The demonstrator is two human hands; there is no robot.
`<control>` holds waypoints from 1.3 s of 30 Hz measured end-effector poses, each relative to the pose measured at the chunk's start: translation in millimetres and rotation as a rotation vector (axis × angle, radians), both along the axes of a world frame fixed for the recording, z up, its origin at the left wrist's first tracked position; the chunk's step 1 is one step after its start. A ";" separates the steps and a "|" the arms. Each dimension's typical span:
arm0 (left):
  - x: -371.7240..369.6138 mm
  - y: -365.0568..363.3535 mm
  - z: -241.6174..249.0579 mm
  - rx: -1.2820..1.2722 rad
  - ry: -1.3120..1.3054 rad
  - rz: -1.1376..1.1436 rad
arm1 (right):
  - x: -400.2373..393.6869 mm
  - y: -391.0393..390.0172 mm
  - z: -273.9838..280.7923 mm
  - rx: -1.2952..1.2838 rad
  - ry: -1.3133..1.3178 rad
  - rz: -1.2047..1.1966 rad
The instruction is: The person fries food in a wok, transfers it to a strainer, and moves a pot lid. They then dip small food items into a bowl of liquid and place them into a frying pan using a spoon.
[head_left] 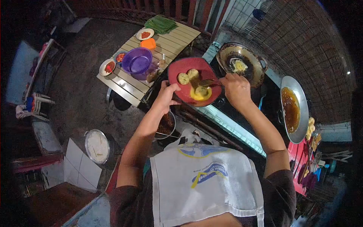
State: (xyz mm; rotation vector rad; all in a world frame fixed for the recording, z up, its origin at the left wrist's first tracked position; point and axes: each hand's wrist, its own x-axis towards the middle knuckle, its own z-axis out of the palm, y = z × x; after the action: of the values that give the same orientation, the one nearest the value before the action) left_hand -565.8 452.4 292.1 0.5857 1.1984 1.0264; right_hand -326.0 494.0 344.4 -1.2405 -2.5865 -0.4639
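Observation:
My left hand (166, 96) grips the near left rim of a red square plate (177, 65), its thumb over the edge. Two round pale patties (183, 78) lie on the plate, and another patty (203, 92) sits in a pool of yellow beaten egg (196, 97). Closed around a handle, my right hand (237, 89) holds a spoon (208, 82) whose bowl is over the plate beside the egg-coated patty. Just beyond that hand, a dark wok (226, 52) on the stove contains a yellow-white piece (239, 66) frying in oil.
A second wok (286, 86) with brown oil stands at the right. On the slatted table (181, 38) are a purple basin (138, 58), green leaves (160, 24), an orange container (148, 44) and plates of red food. A lidded pot (97, 147) stands lower left.

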 end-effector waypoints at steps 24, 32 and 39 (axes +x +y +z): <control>-7.1 -1.9 1.9 0.063 0.034 0.048 | 3.7 0.7 9.9 0.020 0.131 -0.010; -0.2 -0.9 3.5 0.034 0.075 0.080 | 2.4 10.2 -20.7 -0.335 0.037 -0.177; -4.5 2.0 4.4 0.068 0.052 0.089 | 13.2 -5.3 23.9 -0.101 0.234 0.092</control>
State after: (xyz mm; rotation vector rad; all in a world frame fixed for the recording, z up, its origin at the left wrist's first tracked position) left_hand -570.3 454.4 296.5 0.6201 1.2481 1.1370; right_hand -312.8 488.7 368.3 -1.1254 -2.4798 -0.1608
